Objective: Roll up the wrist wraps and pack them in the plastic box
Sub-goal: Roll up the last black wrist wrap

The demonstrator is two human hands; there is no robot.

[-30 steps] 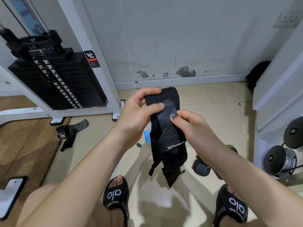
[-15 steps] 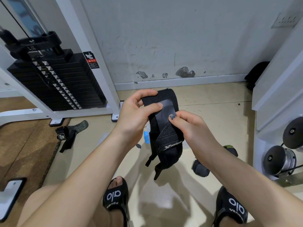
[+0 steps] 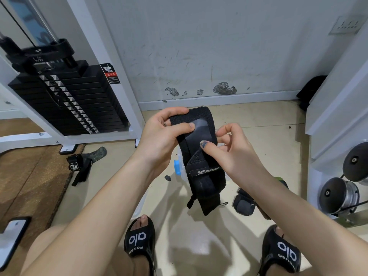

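Since the earlier frames the hanging tail of the wrist wrap (image 3: 203, 168) has shortened and its free end sits higher above the floor; the right hand (image 3: 237, 154) has shifted from the front face of the strap toward its right edge.

I observe the left hand (image 3: 161, 136) gripping the upper end of the wrap, thumb pressed across the front face and fingers curled over the top edge. The right hand pinches the strap at mid-height: its thumb lies on the front and its fingers are curled beside and behind the right edge. Both hands are therefore closed on the same strap, which is held in the air in front of the person, well above the floor.

I judge the step in hand to be the rolling of this first wrap, at an early stage; most of the strap hangs straight, and I cannot see a formed roll.

The plastic box (image 3: 182, 166) appears partly behind the strap, on the floor, with a blue clip showing; I cannot tell whether it holds anything. A second wrap (image 3: 81, 166) lies on the floor to the left, near the weight stack (image 3: 67, 102), unrolled. A dark item (image 3: 244, 202) lies on the floor under the right forearm; I cannot identify it.

The next move, in my judgement, calls for turning the upper end over itself while the right hand feeds the tail upward under tension, keeping the edges aligned.
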